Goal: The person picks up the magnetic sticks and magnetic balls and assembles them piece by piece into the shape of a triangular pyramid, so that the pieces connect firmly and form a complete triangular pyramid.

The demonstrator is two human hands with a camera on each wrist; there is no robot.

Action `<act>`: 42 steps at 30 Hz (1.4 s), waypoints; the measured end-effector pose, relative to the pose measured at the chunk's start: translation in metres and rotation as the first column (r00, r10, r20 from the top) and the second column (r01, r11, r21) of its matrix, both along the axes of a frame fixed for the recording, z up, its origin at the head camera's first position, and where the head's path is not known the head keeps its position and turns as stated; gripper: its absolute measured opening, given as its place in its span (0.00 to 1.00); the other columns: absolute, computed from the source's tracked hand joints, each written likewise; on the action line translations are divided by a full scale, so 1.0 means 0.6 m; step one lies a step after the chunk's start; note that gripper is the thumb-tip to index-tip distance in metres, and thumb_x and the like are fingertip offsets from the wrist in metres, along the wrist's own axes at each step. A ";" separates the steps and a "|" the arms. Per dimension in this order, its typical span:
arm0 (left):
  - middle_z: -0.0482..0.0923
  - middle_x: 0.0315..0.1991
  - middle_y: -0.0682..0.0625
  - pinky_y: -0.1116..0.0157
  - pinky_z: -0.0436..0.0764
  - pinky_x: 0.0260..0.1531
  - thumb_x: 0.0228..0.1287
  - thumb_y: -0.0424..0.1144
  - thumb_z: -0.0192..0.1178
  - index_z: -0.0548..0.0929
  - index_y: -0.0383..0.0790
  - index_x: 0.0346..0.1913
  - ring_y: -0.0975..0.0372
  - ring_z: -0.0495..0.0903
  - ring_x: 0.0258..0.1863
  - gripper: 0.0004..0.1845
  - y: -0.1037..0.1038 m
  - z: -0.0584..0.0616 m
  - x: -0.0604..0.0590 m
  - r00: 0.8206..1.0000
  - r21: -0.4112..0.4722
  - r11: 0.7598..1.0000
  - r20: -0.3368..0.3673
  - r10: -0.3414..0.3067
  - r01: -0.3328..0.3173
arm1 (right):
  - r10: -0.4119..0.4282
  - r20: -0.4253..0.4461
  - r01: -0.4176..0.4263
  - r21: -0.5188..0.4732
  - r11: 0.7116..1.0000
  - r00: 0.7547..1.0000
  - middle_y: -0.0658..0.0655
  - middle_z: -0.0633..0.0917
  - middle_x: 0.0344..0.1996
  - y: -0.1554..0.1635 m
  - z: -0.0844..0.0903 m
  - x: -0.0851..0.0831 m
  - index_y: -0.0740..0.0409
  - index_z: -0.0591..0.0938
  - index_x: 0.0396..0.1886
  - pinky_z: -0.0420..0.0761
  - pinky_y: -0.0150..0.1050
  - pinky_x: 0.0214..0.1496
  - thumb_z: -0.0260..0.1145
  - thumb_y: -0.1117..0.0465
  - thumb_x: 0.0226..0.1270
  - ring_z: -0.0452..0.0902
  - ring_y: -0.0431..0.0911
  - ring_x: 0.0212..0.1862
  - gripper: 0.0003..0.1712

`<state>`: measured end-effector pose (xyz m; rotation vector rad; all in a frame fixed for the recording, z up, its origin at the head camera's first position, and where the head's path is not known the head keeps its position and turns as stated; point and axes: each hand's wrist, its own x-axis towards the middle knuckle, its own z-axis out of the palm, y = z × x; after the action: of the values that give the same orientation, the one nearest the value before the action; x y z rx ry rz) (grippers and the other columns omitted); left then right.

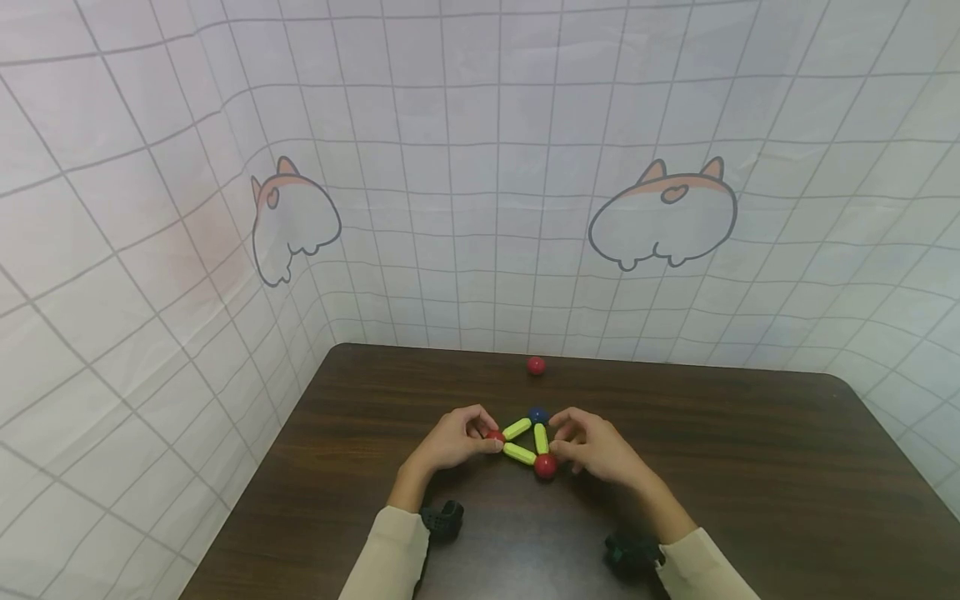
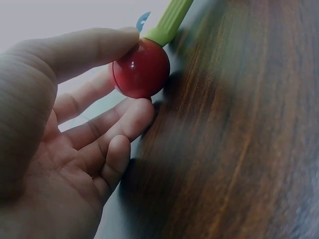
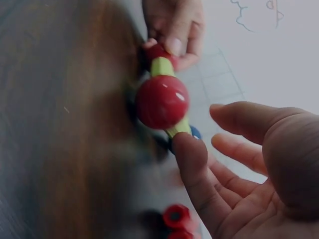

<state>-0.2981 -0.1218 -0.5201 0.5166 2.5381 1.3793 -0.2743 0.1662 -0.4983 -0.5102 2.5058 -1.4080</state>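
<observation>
Here the near yellow rod [image 1: 519,453] runs left-right, slightly slanted.

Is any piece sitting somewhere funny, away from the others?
Yes. One red ball lies alone near the far edge of the table, apart from the triangle of yellow sticks and balls between the left hand and right hand. Nothing looks broken or spilled.

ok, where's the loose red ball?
Head view: the loose red ball sits alone on the table near the far edge, beyond the blue ball.
</observation>
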 end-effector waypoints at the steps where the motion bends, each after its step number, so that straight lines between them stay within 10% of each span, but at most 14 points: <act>1: 0.80 0.36 0.52 0.64 0.75 0.31 0.61 0.46 0.74 0.84 0.49 0.43 0.61 0.76 0.30 0.12 0.000 0.000 0.000 1.000 -0.001 1.000 -0.001 -0.001 0.001 | -0.008 -0.004 0.008 -0.005 1.000 1.000 0.58 0.84 0.39 0.006 0.002 -0.001 0.63 0.78 0.59 0.85 0.45 0.31 0.68 0.60 0.71 0.82 0.48 0.28 0.21; 13: 0.80 0.34 0.52 0.65 0.75 0.30 0.60 0.46 0.75 0.84 0.47 0.42 0.62 0.76 0.29 0.13 0.001 0.001 0.002 1.000 -0.010 1.000 0.005 0.008 -0.008 | -0.160 -0.047 0.159 -0.020 0.987 0.986 0.61 0.84 0.42 0.099 0.022 -0.018 0.62 0.77 0.61 0.84 0.43 0.34 0.67 0.57 0.74 0.83 0.51 0.36 0.22; 42: 0.81 0.34 0.52 0.65 0.74 0.29 0.59 0.47 0.75 0.83 0.46 0.41 0.62 0.75 0.29 0.14 0.001 0.003 0.003 1.000 0.004 1.000 -0.007 0.006 -0.006 | -0.084 0.009 0.082 0.165 0.983 0.996 0.55 0.83 0.31 0.157 -0.007 -0.028 0.62 0.79 0.60 0.77 0.39 0.28 0.70 0.59 0.69 0.76 0.46 0.30 0.22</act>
<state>-0.2964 -0.1211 -0.5185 0.5162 2.5447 1.3871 -0.2913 0.2603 -0.5023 -0.3653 2.6289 -1.2126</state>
